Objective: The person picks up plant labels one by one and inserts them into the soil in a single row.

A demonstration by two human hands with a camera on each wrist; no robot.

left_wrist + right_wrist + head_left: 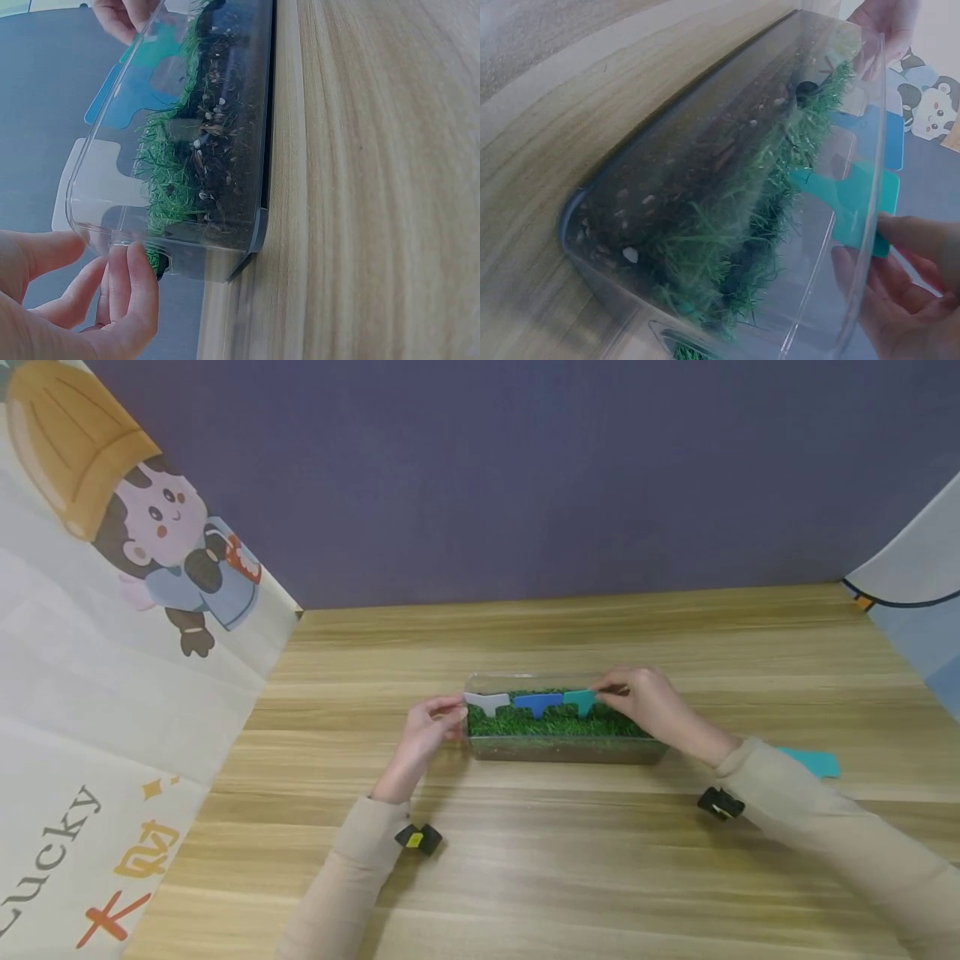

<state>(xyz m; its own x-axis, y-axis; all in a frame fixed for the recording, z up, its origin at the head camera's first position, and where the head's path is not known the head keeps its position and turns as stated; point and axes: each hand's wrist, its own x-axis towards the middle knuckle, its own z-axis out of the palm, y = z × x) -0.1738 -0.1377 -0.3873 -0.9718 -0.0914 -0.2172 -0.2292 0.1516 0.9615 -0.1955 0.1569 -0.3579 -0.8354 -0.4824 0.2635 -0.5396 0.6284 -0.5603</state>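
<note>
A clear rectangular planter box holds dark soil topped with green grass. Three T-shaped plant labels stand in a row in the grass: a white one, a blue one and a teal one. My right hand pinches the right end of the teal label's top between thumb and fingers, its stem down in the grass. At the box's left end is my left hand, its bent, loose fingers resting against the end wall and the thumb right at the rim corner.
A flat teal piece lies on the wooden table to the right, partly hidden by the right sleeve. Behind the table rises a dark blue panel. A white printed cloth borders the left side.
</note>
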